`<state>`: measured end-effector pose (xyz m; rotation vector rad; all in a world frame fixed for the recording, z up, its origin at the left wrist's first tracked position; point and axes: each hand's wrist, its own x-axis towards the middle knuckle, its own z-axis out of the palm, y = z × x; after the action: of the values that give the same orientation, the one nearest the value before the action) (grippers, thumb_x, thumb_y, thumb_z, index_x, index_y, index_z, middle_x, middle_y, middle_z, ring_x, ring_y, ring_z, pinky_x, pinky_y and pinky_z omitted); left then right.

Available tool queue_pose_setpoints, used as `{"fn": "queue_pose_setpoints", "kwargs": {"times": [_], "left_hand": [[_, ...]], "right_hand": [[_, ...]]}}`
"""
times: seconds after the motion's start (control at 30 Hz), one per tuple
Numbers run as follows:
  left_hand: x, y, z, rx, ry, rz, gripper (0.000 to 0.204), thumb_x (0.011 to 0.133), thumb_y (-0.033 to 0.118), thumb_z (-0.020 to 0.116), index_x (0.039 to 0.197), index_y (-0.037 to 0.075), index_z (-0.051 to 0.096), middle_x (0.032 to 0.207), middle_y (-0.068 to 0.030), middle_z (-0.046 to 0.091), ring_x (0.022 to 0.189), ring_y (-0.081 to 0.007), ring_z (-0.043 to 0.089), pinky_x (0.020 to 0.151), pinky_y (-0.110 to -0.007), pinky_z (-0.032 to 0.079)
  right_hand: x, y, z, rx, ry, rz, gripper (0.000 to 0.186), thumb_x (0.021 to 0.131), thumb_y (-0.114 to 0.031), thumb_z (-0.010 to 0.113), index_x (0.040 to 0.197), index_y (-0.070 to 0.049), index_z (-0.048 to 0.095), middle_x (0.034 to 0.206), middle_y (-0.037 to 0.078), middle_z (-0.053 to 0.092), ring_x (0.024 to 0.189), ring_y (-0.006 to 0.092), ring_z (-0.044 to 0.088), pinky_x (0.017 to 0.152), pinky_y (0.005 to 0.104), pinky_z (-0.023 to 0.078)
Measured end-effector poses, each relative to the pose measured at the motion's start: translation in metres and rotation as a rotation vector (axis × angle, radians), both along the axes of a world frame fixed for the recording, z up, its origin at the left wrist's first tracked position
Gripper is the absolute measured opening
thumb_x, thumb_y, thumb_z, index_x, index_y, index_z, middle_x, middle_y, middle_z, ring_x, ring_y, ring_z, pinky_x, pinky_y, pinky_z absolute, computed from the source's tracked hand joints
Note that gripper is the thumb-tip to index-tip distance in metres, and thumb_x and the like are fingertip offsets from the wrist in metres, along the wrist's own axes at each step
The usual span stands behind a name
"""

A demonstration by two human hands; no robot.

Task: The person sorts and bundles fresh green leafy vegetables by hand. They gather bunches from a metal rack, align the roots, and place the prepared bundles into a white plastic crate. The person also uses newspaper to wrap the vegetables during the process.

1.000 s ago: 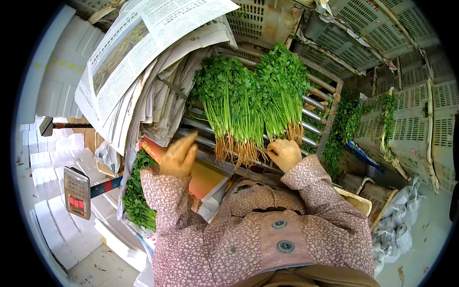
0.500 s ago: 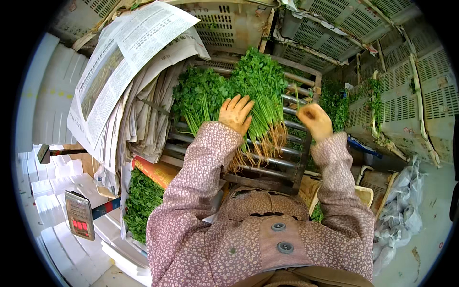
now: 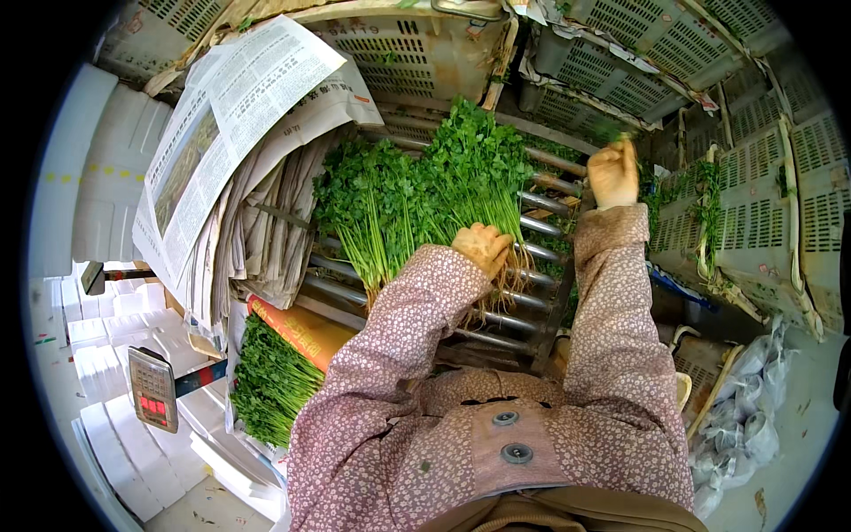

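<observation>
Green herbs [image 3: 424, 191] are laid in two side-by-side bunches across the middle of a barred metal rack [image 3: 542, 227], with leaves toward its far edge and stems and brown roots toward its near edge. Nearest, a flower-patterned jacket [image 3: 612, 443] with two buttons [image 3: 505, 418] is seen below the rack's near edge. At the left, more cut greens [image 3: 269, 381] are set beside a red-and-orange sheet [image 3: 297, 330], and beyond them a scale display [image 3: 152, 390] with red digits is stood among white stacks [image 3: 120, 452]. At the right, grey plastic bags [image 3: 740, 426] are heaped.

The hands are held apart. The left hand [image 3: 481, 248] is curled over the lower stems of the right bunch; whether they are gripped cannot be told, as the fingertips are hidden. The right hand [image 3: 613, 175] is raised near the rack's far right corner, its fingers pinched together on a blurred green sprig [image 3: 612, 134].

Along the rack's left edge, newspapers [image 3: 222, 142] are piled. Slotted plastic crates [image 3: 390, 64] are ranged behind the far edge and along the right.
</observation>
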<state>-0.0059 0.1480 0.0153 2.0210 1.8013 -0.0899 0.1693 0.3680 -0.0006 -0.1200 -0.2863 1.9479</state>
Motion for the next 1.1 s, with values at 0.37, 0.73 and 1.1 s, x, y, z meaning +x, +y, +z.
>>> {"fn": "queue_pose_setpoints", "kwargs": {"times": [0.37, 0.73, 1.1], "left_hand": [[-0.012, 0.042, 0.015, 0.612, -0.188, 0.031, 0.033, 0.082, 0.013, 0.06, 0.115, 0.009, 0.061, 0.097, -0.0127, 0.065, 0.089, -0.0271, 0.061, 0.076, -0.037, 0.051], [-0.042, 0.014, 0.014, 0.406, -0.794, 0.401, 0.037, 0.09, 0.016, 0.055, 0.127, 0.013, 0.055, 0.124, -0.012, 0.056, 0.118, -0.0284, 0.051, 0.101, -0.037, 0.041], [-0.13, -0.169, -0.022, 0.056, -0.271, 1.33, 0.095, 0.08, 0.062, 0.056, 0.149, 0.014, 0.009, 0.126, -0.0275, 0.048, 0.113, -0.0439, 0.049, 0.093, -0.049, 0.042]], "right_hand": [[-0.069, -0.193, -0.019, 0.84, -1.756, -0.105, 0.026, 0.084, -0.016, 0.059, 0.105, -0.002, 0.056, 0.087, 0.022, 0.063, 0.076, 0.0336, 0.064, 0.063, 0.0364, 0.052], [-0.067, -0.163, -0.021, 0.679, -1.814, 0.17, 0.083, 0.079, -0.049, 0.065, 0.143, -0.009, 0.031, 0.107, 0.017, 0.055, 0.089, 0.0317, 0.06, 0.076, 0.0423, 0.05], [-0.103, -0.175, -0.019, 0.662, -1.736, 0.26, 0.1, 0.078, -0.04, 0.072, 0.149, -0.012, 0.006, 0.152, 0.018, 0.015, 0.128, 0.0395, 0.037, 0.104, 0.0427, 0.038]]}}
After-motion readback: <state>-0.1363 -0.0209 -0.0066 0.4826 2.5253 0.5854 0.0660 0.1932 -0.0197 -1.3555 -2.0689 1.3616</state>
